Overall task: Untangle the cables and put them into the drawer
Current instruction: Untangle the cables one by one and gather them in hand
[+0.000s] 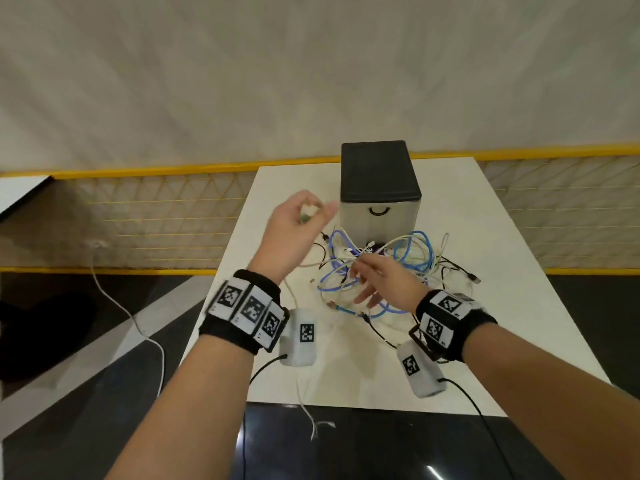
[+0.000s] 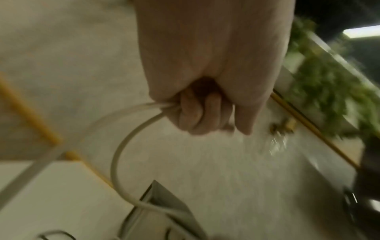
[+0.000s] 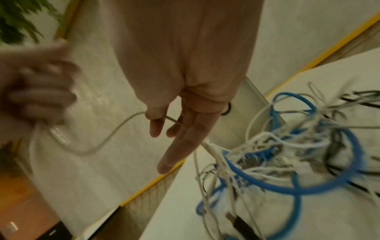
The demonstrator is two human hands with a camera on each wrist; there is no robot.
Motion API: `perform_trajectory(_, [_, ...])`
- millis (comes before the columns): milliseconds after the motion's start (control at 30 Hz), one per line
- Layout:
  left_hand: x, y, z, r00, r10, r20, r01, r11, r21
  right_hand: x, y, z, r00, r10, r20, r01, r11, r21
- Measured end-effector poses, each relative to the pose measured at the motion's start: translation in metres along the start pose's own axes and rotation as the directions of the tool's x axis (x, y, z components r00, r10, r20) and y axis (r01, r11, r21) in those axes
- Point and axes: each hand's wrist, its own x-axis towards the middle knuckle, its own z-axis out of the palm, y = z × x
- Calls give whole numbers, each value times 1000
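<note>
The left hand (image 2: 202,100) is raised and clenched round a pale white cable (image 2: 123,146), which loops down from the fist towards the table. The right hand (image 3: 185,113) sits lower, its thumb and a finger pinching the same white cable further along while the other fingers (image 3: 176,154) stretch straight out. Just beyond and to the right of the right hand lies the tangle of cables (image 1: 388,268), blue, white and black strands knotted together on the white table (image 1: 519,323). Past the tangle stands the drawer unit (image 1: 379,188), its drawer shut. The step in hand looks like drawing one cable free; next it likely needs feeding through the knot, then the drawer needs opening.
</note>
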Motion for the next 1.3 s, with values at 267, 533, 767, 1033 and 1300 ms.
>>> perform_trajectory(267, [-1,-7,22,985,-97,140,65,974,218,5,-26,-19,983,-165,-81,170,984,54])
perform_trajectory(533, [26,-1,0,962,-98,-256,113,993,46,0,23,-21,998,68,-20,-69,992,-109])
perform_trajectory(767, [8,-32,48,956,-95,278,-26,915,402,0,-10,-32,993,-114,-38,100,960,-262])
perform_trajectory(1033, [14,-2,45,997,79,-20,-75,985,156,-3,6,-35,999,-16,-31,10,983,-184])
perform_trajectory(1300, [37,6,-5,936,141,-321,-50,960,274,-3,24,-43,996,47,-82,-63,978,-197])
